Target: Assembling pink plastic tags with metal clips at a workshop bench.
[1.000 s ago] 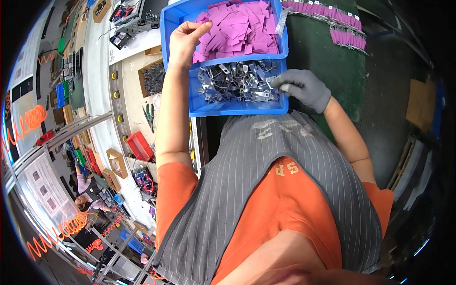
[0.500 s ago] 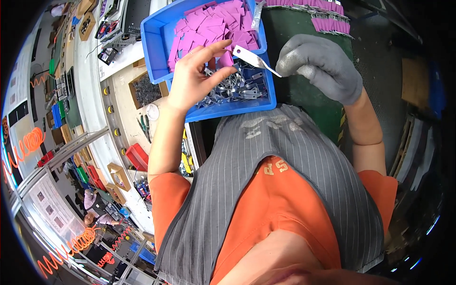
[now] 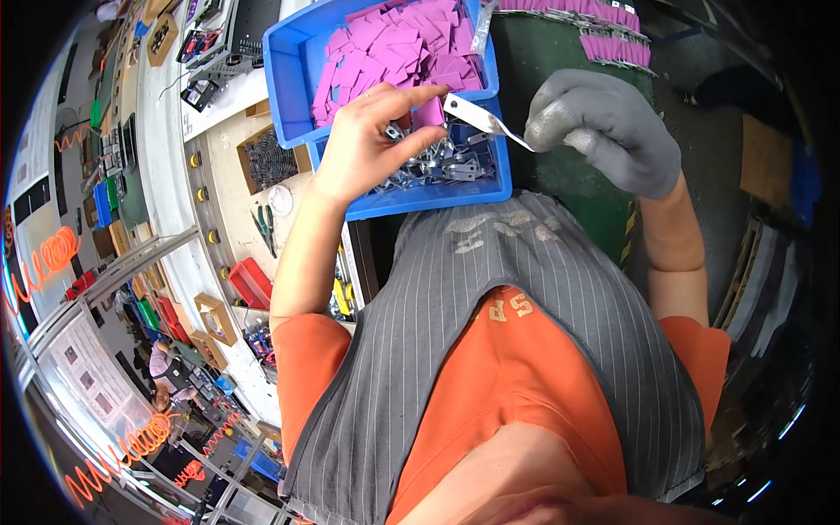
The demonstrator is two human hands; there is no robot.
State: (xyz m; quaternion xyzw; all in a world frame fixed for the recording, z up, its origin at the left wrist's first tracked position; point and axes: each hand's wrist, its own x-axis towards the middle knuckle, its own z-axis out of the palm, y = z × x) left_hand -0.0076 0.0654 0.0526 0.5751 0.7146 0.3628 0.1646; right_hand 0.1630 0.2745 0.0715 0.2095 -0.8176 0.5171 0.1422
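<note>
My right hand (image 3: 612,131), in a grey glove, pinches the thin end of a bent, flat metal strip (image 3: 472,115). The strip's wide end has a round hole and points at my left hand (image 3: 372,140). That hand is bare, its thumb and forefinger curved around a small purple card (image 3: 429,113) that it holds; the exact grip is partly hidden. Both hands are above a blue bin (image 3: 293,83) heaped with loose purple cards (image 3: 385,44). A nearer blue bin (image 3: 420,206) contains shiny metal clips (image 3: 451,166).
Rows of purple cards with metal ends (image 3: 617,51) lie on the green surface (image 3: 547,52) at the far right. On the left bench are a box of dark coiled parts (image 3: 265,160), pliers (image 3: 265,229), a round white lid (image 3: 280,200) and a red bin (image 3: 251,282). Another person (image 3: 166,372) is at the far left.
Both hands have shifted slightly right and nearer to me, the purple card and the metal strip moving with them. The strip's holed end stays close to my left fingertips.
</note>
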